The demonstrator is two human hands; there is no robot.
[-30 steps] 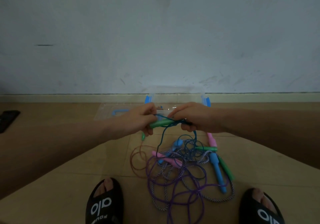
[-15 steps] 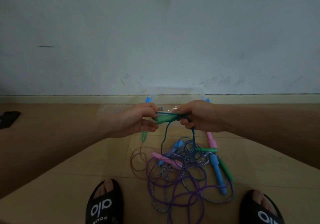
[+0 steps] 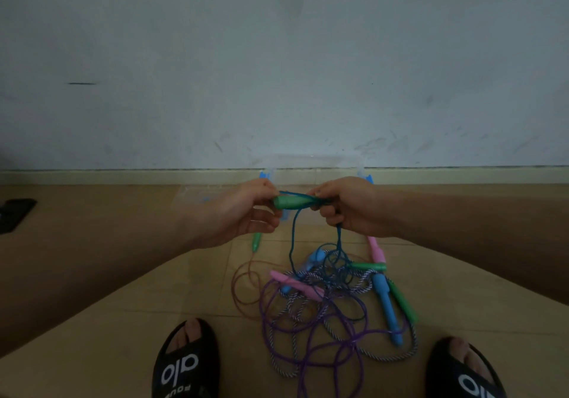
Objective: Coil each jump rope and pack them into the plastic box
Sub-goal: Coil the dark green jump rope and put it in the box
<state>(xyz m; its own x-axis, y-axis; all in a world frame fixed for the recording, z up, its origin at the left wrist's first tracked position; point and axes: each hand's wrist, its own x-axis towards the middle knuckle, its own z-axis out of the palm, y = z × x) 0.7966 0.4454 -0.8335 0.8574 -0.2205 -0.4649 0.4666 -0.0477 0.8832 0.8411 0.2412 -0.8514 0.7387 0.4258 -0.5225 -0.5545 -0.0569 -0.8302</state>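
Observation:
My left hand [image 3: 243, 213] and my right hand [image 3: 348, 209] are raised together over the floor, each gripping an end of a green jump-rope handle [image 3: 291, 202]. A dark blue cord [image 3: 292, 240] lies across that handle and drops in two strands to the tangle below. On the tiles lies a heap of jump ropes [image 3: 326, 302] with purple, striped and reddish cords and pink, blue and green handles. The clear plastic box [image 3: 311, 166] with blue latches stands behind my hands against the wall, partly hidden by them.
A clear lid [image 3: 192, 196] lies on the floor left of the box. A dark phone-like object [image 3: 14, 214] rests at the far left. My feet in black slippers [image 3: 184, 363] are at the bottom, either side of the heap. The wall is close ahead.
Both hands have risen slightly with the green handle, and more blue cord lies across it. The blue cord hanging down has been drawn up from the heap.

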